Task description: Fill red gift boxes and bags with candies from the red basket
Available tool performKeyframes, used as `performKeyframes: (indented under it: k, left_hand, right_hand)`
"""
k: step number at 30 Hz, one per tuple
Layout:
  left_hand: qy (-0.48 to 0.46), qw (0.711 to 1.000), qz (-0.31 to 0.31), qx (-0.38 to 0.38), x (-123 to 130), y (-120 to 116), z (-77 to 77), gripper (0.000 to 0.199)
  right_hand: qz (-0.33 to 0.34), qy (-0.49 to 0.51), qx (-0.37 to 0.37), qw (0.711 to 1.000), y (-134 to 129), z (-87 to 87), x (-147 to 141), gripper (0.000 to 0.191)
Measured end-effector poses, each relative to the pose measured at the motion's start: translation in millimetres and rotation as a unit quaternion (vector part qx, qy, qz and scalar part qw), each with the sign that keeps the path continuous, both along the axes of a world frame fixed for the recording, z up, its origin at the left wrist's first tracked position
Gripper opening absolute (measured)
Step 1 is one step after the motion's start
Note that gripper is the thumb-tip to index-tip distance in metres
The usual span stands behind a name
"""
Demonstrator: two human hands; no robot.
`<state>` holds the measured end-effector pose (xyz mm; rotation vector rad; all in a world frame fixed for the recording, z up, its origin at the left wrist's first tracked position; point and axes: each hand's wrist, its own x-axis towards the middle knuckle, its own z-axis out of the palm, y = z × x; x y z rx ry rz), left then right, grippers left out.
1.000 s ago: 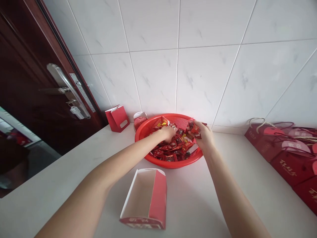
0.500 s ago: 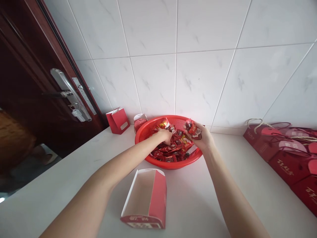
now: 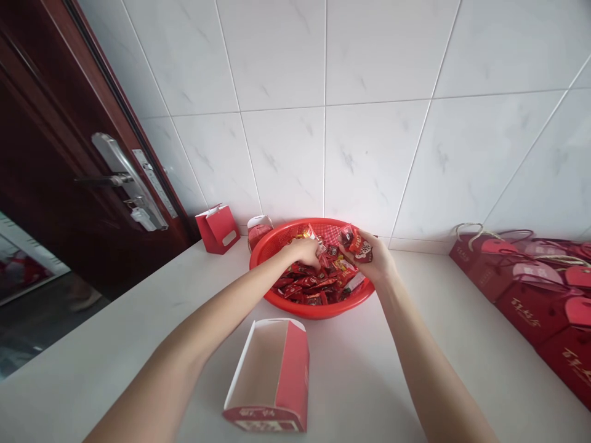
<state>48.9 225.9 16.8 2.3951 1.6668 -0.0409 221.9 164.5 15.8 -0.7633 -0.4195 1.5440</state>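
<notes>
A red plastic basket (image 3: 318, 311) full of red-wrapped candies (image 3: 307, 284) stands against the wall. My left hand (image 3: 305, 252) is down among the candies, its fingers curled together; what they hold, if anything, is hidden. Over the basket's right side, my right hand (image 3: 375, 261) is closed round several wrapped candies (image 3: 359, 243), palm turned up. In front of the basket lies an open red and white box (image 3: 268, 372), with nothing inside it.
Small red boxes, one upright (image 3: 218, 229) and one partly behind the basket (image 3: 258, 229), stand at the back left. Red gift boxes (image 3: 521, 301) with rope handles line the right. A dark door (image 3: 87, 203) with keys is at left.
My left hand has shifted slightly within the candies, its fingers more curled. My right hand still holds its candies. The view has tilted a little, and the person beyond the door has mostly left view.
</notes>
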Motion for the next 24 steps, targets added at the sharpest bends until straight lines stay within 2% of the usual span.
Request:
performKeyframes:
  k: [4,7,9,13,17,20,24]
  left_hand:
    - [-0.165,0.985,0.028,0.049,-6.3,-4.1,11.5,0.032]
    - [-0.373,0.926,0.036,0.048,-11.3,-17.0,16.4,0.041]
    - [-0.469,0.882,0.026,0.033,-15.6,-30.4,17.3,0.045]
    - [-0.524,0.848,0.051,0.065,-22.2,-61.7,16.0,0.043]
    - [-0.588,0.800,0.083,0.079,-25.1,-88.8,17.2,0.041]
    - [-0.621,0.770,0.099,0.109,-28.9,-104.8,20.8,0.039]
    - [-0.634,0.740,0.089,0.206,-35.3,-123.4,26.3,0.039]
  right_hand:
    - [-0.005,-0.031,0.008,0.999,2.6,-2.1,0.9,0.010]
    - [-0.001,-0.058,0.015,0.998,3.1,-4.0,1.9,0.011]
    - [0.016,-0.068,0.024,0.997,0.5,-3.8,0.8,0.010]
    - [0.068,-0.107,0.072,0.989,-15.0,2.5,-9.2,0.016]
    - [0.134,-0.154,0.138,0.969,-43.9,17.9,-24.9,0.030]
    - [0.137,-0.187,0.151,0.961,-67.9,31.2,-32.9,0.034]
    - [0.144,-0.227,0.166,0.949,-92.5,42.5,-41.8,0.035]
